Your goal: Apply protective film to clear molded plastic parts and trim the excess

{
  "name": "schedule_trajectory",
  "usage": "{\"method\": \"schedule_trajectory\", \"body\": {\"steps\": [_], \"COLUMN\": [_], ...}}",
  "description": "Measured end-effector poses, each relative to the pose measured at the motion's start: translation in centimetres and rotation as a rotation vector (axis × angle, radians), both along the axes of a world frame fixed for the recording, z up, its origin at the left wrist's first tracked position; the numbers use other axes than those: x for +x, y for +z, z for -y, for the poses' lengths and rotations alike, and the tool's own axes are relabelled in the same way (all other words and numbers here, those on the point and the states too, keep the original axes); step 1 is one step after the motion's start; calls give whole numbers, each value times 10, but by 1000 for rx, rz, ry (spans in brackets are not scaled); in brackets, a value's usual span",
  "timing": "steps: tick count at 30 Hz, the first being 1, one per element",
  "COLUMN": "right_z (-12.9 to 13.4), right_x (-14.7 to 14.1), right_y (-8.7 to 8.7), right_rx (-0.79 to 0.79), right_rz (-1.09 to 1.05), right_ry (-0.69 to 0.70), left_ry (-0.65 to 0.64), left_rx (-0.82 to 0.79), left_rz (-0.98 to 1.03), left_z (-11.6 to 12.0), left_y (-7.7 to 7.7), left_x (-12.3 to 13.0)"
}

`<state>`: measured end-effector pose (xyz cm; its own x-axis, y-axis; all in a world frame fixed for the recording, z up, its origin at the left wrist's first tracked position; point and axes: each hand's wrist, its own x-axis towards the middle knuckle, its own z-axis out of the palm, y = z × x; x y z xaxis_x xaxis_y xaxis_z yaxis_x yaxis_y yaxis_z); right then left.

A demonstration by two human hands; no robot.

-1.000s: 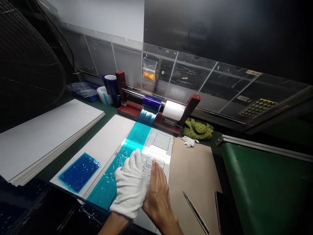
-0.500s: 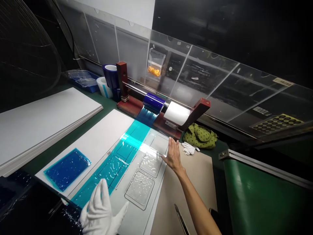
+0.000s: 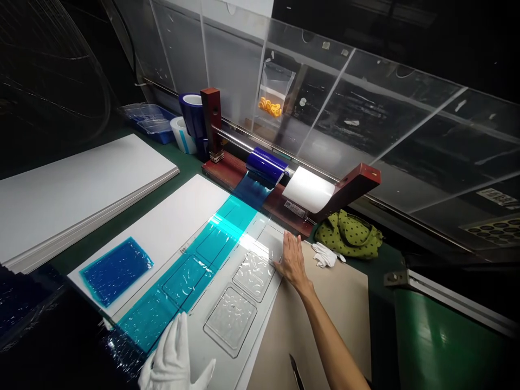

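Film (image 3: 195, 265) straight off the far roll (image 3: 266, 165), flat on the sheet (image 3: 199, 346); left hand (image 3: 168, 352) by near end, right hand (image 3: 293, 262) at right edge, probably just for steadying. Both empty, fingers close, thumbs out.

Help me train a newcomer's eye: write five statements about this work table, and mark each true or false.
1. The left hand wears a white glove. True.
2. The right hand is gloved too. False: the right hand is bare.
3. A strip of blue film runs from the blue roll down over the white sheet. True.
4. The dotted green cloth bundle lies by the stand's left post. False: the bundle is by the right post.
5. A slim pointed tool lies on the brown board. True.
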<state>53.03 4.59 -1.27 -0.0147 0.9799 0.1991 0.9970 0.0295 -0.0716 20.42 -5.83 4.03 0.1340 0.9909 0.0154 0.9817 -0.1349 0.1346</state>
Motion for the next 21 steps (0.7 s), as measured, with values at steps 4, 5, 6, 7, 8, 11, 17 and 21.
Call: {"method": "schedule_trajectory", "body": {"steps": [4,5,6,7,8,11,17,21], "right_z": [-3,-2,1,8,18,73,219,261], "right_x": [2,2,2,1,1,-7,-50,-71], "right_y": [9,14,20,25,30,35,9,-5], "right_rx": [-25,-19,-7,10,30,36,-328,-320], "right_rz": [-23,-30,-39,-50,-68,-168,-285,-289], "right_ry": [9,-1,-23,-60,-112,-339,-668,-672], "left_ry": [-24,-22,-21,-21,-27,-33,-237,-320], "left_rx": [-27,-29,-31,-37,-49,-114,-376,-438], "left_rz": [10,14,18,22,28,43,158,135], "left_z": [3,4,5,5,6,3,-26,-54], "left_y": [-6,-8,-11,-12,-14,-11,15,25], "left_x": [-3,-4,-5,-5,-6,-8,-14,-10]}}
